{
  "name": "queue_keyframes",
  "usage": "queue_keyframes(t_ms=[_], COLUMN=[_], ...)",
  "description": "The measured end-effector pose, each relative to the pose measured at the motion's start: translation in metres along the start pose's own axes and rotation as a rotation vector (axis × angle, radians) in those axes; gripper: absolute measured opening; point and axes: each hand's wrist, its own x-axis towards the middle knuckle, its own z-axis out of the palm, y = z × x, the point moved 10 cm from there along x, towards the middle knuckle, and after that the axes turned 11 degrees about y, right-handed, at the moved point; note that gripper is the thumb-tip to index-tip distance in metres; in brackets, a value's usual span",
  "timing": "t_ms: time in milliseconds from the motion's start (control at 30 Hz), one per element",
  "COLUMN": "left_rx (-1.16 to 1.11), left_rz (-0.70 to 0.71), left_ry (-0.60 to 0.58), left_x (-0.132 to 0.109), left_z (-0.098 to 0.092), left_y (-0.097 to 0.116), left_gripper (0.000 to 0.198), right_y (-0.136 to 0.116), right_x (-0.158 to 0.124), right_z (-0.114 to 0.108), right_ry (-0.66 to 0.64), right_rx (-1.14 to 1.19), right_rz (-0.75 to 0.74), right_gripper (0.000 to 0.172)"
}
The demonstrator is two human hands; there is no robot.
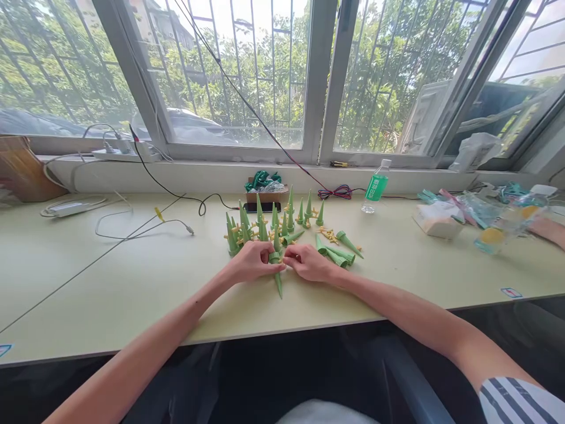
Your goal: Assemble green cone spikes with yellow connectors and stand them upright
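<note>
My left hand grips a green plastic watering spike by its wide end, its tip pointing down toward me. Closed in a pinch at the side of that spike is my right hand; a bit of yellow shows at its fingertips, probably a small yellow valve. Behind both hands stand several upright green spikes, many with yellow valves in their sides. To the right of them lie loose green spikes and a small pile of yellow valves.
A phone and a small box with green wrapping sit behind the spikes. A water bottle stands back right. Tissues and plastic bags lie farther right, near another person's arm. Cables cross the left side.
</note>
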Motion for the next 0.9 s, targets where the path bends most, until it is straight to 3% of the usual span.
queue_keyframes(t_ms=[367,900], left_rx=[0.029,0.067], left_rz=[0.019,0.055], left_ry=[-0.003,0.032], left_x=[0.0000,-0.0010], left_z=[0.0023,0.0002], left_y=[0.0006,0.0059], left_gripper=[0.042,0.039], right_y=[-0.0064,-0.0043], right_x=[-0.0011,-0.0013], right_z=[0.0005,-0.0002], right_ry=[-0.007,-0.001], right_rx=[-0.087,-0.120], right_rz=[-0.027,-0.017], right_gripper=[0.036,0.038])
